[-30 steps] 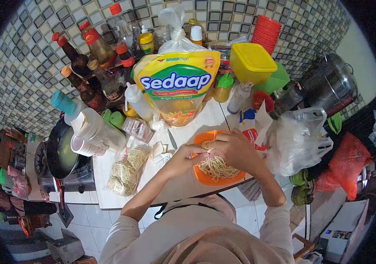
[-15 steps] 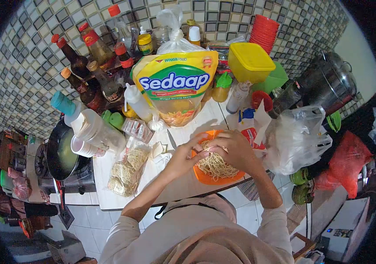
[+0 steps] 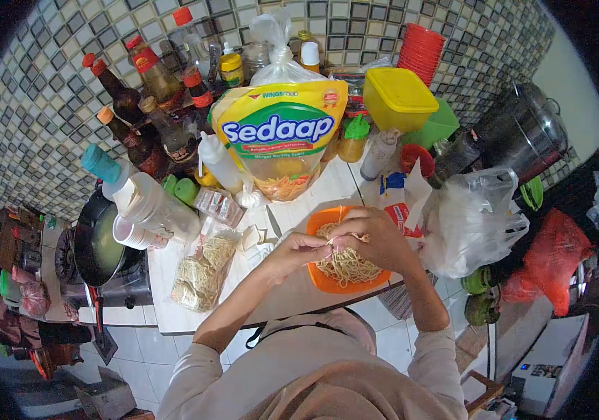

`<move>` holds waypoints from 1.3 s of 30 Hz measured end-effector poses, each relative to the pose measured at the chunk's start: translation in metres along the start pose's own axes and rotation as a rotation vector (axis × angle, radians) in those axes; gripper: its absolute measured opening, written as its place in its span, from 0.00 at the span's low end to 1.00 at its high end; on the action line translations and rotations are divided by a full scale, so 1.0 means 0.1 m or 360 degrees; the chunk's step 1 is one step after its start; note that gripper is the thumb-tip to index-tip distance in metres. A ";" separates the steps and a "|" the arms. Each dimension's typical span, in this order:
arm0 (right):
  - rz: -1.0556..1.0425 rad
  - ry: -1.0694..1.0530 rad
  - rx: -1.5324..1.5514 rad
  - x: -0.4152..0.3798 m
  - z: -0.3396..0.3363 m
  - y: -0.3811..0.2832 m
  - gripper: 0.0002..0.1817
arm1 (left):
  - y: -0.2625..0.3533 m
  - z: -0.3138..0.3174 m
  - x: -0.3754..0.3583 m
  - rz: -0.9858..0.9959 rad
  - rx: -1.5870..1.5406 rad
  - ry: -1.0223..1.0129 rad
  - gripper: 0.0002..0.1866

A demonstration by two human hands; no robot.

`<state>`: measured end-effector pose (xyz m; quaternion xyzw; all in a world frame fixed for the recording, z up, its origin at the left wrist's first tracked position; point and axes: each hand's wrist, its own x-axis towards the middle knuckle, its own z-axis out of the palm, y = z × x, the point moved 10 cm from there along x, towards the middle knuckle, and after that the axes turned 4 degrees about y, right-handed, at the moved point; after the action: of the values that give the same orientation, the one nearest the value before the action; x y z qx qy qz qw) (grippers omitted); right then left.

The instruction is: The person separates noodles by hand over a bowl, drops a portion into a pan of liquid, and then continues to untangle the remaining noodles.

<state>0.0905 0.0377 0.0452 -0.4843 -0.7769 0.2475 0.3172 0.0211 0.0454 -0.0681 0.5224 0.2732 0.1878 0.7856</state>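
Note:
An orange bowl [image 3: 322,222] of pale noodles [image 3: 348,268] sits at the counter's front edge. Over its left side, my left hand [image 3: 298,253] pinches a few noodle strands between thumb and fingertips. My right hand [image 3: 373,236] curls over the bowl's right side, its fingers closed on strands of the same noodles and close to the left fingertips. The palm side of the right hand is partly hidden. Left of the bowl lies a clear bag of dried noodle blocks [image 3: 203,273].
Behind the bowl stands a yellow Sedaap pouch [image 3: 276,140]. Sauce bottles [image 3: 119,94] crowd the back left, near a wok [image 3: 100,241] on the stove. To the right are a white plastic bag [image 3: 478,220], a yellow-lidded container [image 3: 401,101] and stacked red cups [image 3: 420,54].
My left hand has drawn slightly down and left from the bowl's middle, and its fingers have closed into a pinch. The right hand stays over the noodles with its fingers more curled.

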 end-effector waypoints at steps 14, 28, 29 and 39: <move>0.0158 0.0026 0.0220 -0.03 -0.02 0.08 0.13 | -0.09 0.03 0.03 -0.0028 -0.0277 -0.0043 0.18; 0.0237 0.0922 -0.0002 -0.17 -0.05 0.17 0.08 | 0.25 -0.17 -0.02 0.0563 0.0044 0.0550 0.10; 0.0169 0.1043 -0.0012 -0.20 -0.08 0.12 0.08 | 0.23 -0.15 -0.02 0.0561 0.0046 0.0548 0.10; 0.0194 0.0834 -0.0068 -0.17 0.07 -0.01 0.14 | 0.23 -0.23 -0.04 0.0579 -0.0119 0.0795 0.13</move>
<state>0.0905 0.0216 0.0373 -0.5844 -0.6426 0.1159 0.4817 0.0038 0.0683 -0.0532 0.4712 0.3527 0.4577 0.6664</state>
